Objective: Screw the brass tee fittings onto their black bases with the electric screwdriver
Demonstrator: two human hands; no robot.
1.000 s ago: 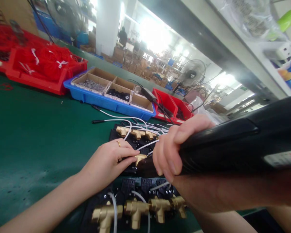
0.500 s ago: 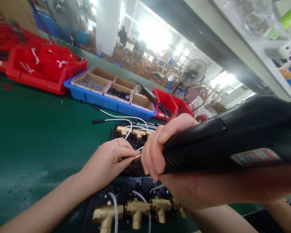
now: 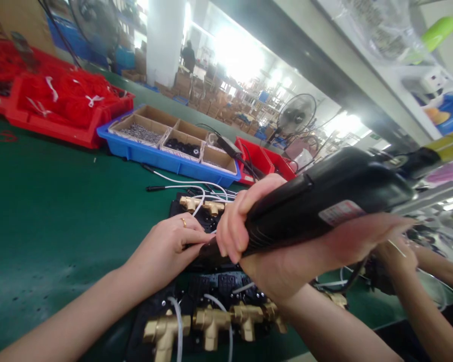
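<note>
My right hand (image 3: 249, 226) grips a black electric screwdriver (image 3: 324, 201), its tip angled down onto a black valve assembly (image 3: 207, 261) on the green table. My left hand (image 3: 166, 249), a gold ring on one finger, rests with its fingertips on that assembly right beside the tool's tip. In front lies a row of brass valve fittings (image 3: 211, 322) on black housings with white wires. Another row of brass fittings (image 3: 200, 204) sits just behind my hands.
A blue tray (image 3: 166, 158) of cardboard boxes with small parts stands behind. Red bins (image 3: 56, 105) sit at the far left, smaller red bins (image 3: 264, 161) to the right. Another person's arms (image 3: 411, 281) work at the right. A fan (image 3: 296, 115) stands in the background.
The screwdriver has tilted and slid left, so its rear end and cord now show. My right hand moved left with it, toward my left hand, which stayed put.
</note>
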